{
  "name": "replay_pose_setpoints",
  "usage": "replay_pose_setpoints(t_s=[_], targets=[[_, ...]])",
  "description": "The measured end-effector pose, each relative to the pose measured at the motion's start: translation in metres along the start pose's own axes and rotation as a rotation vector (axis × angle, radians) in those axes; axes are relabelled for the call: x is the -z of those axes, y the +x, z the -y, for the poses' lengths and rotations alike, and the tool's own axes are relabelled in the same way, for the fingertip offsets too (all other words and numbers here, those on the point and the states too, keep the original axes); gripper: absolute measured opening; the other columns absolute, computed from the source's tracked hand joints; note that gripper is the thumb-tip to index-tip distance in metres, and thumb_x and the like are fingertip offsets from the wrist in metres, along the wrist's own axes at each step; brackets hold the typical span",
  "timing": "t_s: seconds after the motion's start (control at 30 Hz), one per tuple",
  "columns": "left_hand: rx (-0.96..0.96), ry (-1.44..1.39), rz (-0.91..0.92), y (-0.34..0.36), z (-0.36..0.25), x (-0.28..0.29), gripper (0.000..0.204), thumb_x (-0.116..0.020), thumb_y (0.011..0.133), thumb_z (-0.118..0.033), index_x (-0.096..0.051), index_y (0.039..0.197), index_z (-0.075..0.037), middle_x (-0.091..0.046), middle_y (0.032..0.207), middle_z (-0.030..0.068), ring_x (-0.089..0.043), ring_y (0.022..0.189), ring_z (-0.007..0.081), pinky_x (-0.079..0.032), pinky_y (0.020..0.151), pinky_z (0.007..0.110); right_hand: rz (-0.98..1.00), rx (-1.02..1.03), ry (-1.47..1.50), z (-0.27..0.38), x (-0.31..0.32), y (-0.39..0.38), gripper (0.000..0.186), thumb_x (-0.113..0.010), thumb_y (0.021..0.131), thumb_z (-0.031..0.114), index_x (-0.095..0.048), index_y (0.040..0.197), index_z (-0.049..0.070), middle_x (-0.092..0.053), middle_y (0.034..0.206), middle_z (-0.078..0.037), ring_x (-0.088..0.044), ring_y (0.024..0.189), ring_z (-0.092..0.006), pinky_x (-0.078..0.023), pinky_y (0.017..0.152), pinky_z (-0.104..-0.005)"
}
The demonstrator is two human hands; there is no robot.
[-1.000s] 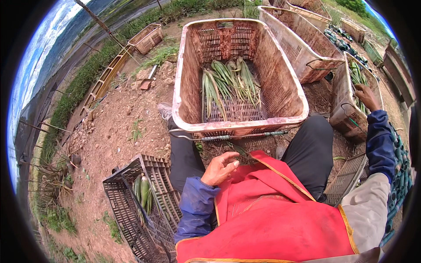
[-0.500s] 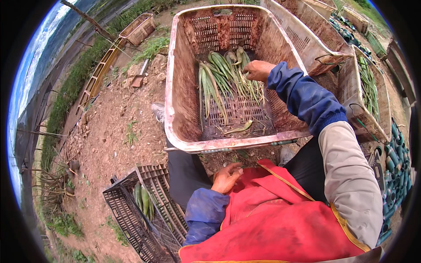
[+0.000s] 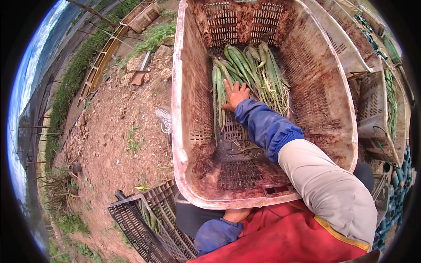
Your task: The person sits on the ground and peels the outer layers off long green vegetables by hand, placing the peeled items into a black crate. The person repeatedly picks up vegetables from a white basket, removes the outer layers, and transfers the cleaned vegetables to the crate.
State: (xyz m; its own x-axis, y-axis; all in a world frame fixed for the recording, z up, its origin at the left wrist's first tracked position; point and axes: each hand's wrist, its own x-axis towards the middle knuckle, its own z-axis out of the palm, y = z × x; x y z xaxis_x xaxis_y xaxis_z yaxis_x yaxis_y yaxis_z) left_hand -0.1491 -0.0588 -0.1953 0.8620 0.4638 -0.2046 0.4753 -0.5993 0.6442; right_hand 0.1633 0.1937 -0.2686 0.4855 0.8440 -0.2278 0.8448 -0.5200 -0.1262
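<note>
A large stained white plastic crate (image 3: pixel 184 199) reaches over my lap. Bundles of long, tapering green leaves (image 3: pixel 254 65), some with pale, stringy ends, lie against its far end. My right hand (image 3: pixel 235 94) reaches into the crate with fingers spread, lying on the left-hand leaves; it does not visibly grip any of them. Just below the crate's near rim, only the wrist side of my left hand (image 3: pixel 237 215) shows, beside the red apron (image 3: pixel 272 236). The rim hides its fingers.
At lower left stands a black slatted crate (image 3: pixel 151 219) holding a few green leaves. More stained crates (image 3: pixel 372 96) line the right side, one with long green stalks (image 3: pixel 391 105). Dark green pipe-like pieces (image 3: pixel 397 193) are stacked beyond. Reddish soil (image 3: pixel 109 136) lies to the left.
The crate's near rim now reaches farther over my lap and covers my left hand's fingers. My right hand has moved left across the leaves and spread its fingers. The leaves sit closer together.
</note>
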Motion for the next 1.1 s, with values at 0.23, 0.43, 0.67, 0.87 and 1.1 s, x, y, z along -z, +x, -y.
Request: replay_pose_setpoints(t_s=[0.23,0.43,0.67,0.87,1.1], targets=[[0.084,-0.395,-0.055,0.004,-0.011,0.017,0.03,-0.061,0.097,-0.026,-0.069,0.119,-0.008,-0.071,0.113,0.0144,-0.067,0.103,0.0352,-0.051,0.089,0.048,-0.093,0.162,0.32,-0.041,-0.004,0.016,0.076,-0.054,0.09,0.008,-0.024,0.16,0.012,-0.065,0.112,-0.029,-0.066,0.099,-0.0461,-0.049,0.09,-0.0557],[0.292,-0.807,-0.029,0.015,-0.032,0.039,0.039,-0.068,0.097,-0.028,-0.065,0.126,-0.002,-0.071,0.107,0.0173,-0.068,0.094,0.0298,-0.054,0.079,0.04,0.156,0.29,0.558,-0.097,0.052,0.028,0.072,-0.058,0.085,0.008,-0.04,0.154,0.006,-0.069,0.107,-0.026,-0.069,0.086,-0.0367,-0.055,0.08,-0.044],[0.295,-0.639,0.116,0.014,-0.039,0.051,0.051,-0.065,0.098,-0.037,-0.06,0.135,-0.003,-0.073,0.105,0.0179,-0.07,0.089,0.0313,-0.055,0.079,0.04,0.682,0.279,-0.141,-0.169,0.131,0.0,0.063,-0.068,0.081,0.024,-0.059,0.141,0.007,-0.072,0.114,-0.022,-0.071,0.099,-0.0305,-0.056,0.088,-0.0397],[0.303,-0.665,0.099,0.009,-0.031,0.044,0.05,-0.066,0.097,-0.038,-0.063,0.13,-0.001,-0.073,0.103,0.0188,-0.07,0.09,0.0317,-0.055,0.08,0.04,0.433,0.252,0.148,-0.153,0.095,0.003,0.105,-0.062,0.089,0.069,-0.03,0.156,-0.005,-0.04,0.154,-0.032,-0.045,0.14,-0.0428,-0.036,0.118,-0.0428],[0.25,-0.677,0.02,0.009,-0.037,0.053,0.046,-0.066,0.097,-0.038,-0.066,0.119,0.002,-0.073,0.102,0.0198,-0.071,0.092,0.0351,-0.055,0.079,0.042,0.18,-0.031,0.205,-0.11,0.018,-0.029,0.121,-0.081,0.076,0.029,0.001,0.165,0.022,-0.028,0.152,-0.041,-0.048,0.126,-0.0602,-0.043,0.11,-0.0532]])
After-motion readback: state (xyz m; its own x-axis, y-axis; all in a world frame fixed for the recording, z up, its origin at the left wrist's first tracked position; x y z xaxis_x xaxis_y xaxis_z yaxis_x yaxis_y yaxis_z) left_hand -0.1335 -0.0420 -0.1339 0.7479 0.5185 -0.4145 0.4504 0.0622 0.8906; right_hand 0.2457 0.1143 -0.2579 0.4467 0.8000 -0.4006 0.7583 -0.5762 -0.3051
